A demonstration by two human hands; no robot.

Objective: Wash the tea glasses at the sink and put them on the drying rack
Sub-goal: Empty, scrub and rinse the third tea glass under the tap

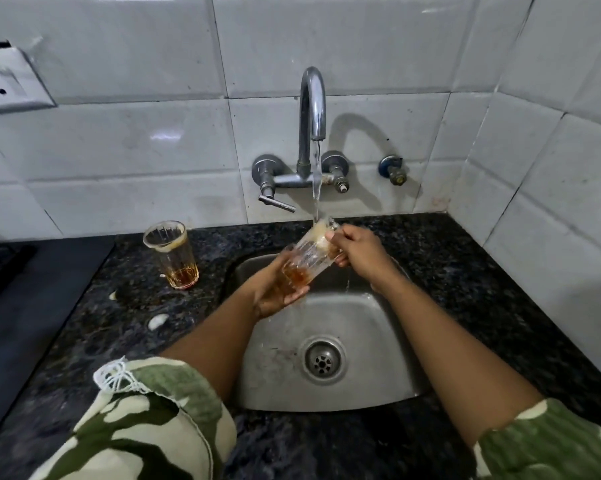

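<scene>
A ribbed tea glass with a little brown tea at its bottom is tilted over the steel sink, its mouth under the running water from the tap. My left hand cups the glass's base from below. My right hand grips it near the rim, fingers curled round the mouth. A second tea glass stands upright on the dark granite counter left of the sink, with tea left in its bottom.
White tiled walls close in at the back and right. A wall socket sits at the upper left. A dark stove top lies at the left. Two small white scraps lie on the counter. A spare valve sticks out right of the tap.
</scene>
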